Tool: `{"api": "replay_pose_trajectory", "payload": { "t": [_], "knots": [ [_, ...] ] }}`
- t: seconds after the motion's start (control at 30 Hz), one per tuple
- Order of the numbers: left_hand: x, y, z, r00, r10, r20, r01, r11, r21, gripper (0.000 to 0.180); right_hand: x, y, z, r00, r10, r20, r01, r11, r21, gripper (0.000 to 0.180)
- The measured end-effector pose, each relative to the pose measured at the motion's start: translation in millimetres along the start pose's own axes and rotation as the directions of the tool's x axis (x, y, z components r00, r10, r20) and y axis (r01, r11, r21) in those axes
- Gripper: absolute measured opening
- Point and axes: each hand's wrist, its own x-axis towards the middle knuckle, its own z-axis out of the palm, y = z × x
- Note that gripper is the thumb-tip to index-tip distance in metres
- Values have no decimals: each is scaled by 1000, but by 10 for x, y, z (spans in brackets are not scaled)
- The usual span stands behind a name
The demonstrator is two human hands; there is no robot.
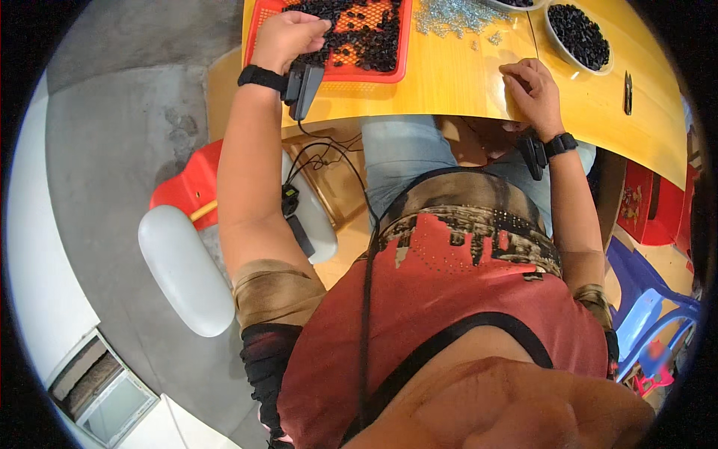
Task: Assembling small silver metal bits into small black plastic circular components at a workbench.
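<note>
My left hand (290,39) is over the left part of a red plastic basket (404,45), its thumb and fingertips pressed together in a pinch. Anything between those fingertips is too small to make out. Small black parts (378,46) lie spread in piles over the basket's open-mesh bottom. At the near edge of the yellow table (449,93), my right hand (535,91) rests with its fingers curled and thumb close to the index finger. Whatever it may hold is hidden. A loose heap of small clear, shiny pieces (456,16) lies between the basket and my right hand.
A white bowl (551,36) full of black parts stands at the far right, with part of another container (516,4) beside it. Black tweezers or snips (628,93) lie near the right edge. A black cable (366,292) runs down my front.
</note>
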Motion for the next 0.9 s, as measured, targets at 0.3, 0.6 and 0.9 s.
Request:
{"api": "replay_pose_trajectory", "payload": {
  "t": [0.3, 0.6, 0.9],
  "knots": [
    [-227, 88, 212, 993, -27, -114, 23, 999, -36, 27, 89, -27, -36, 999, -16, -36, 18, 998, 55, 25],
    [-901, 365, 702, 895, 102, 435, 149, 850, -506, 19, 84, -1022, -41, 972, -235, 22, 215, 917, 335, 34],
    [-983, 68, 1626, 796, 174, 580, 434, 503, -747, 18, -90, -923, 9, 945, -314, 91, 276, 916, 293, 26]
  ]
}}
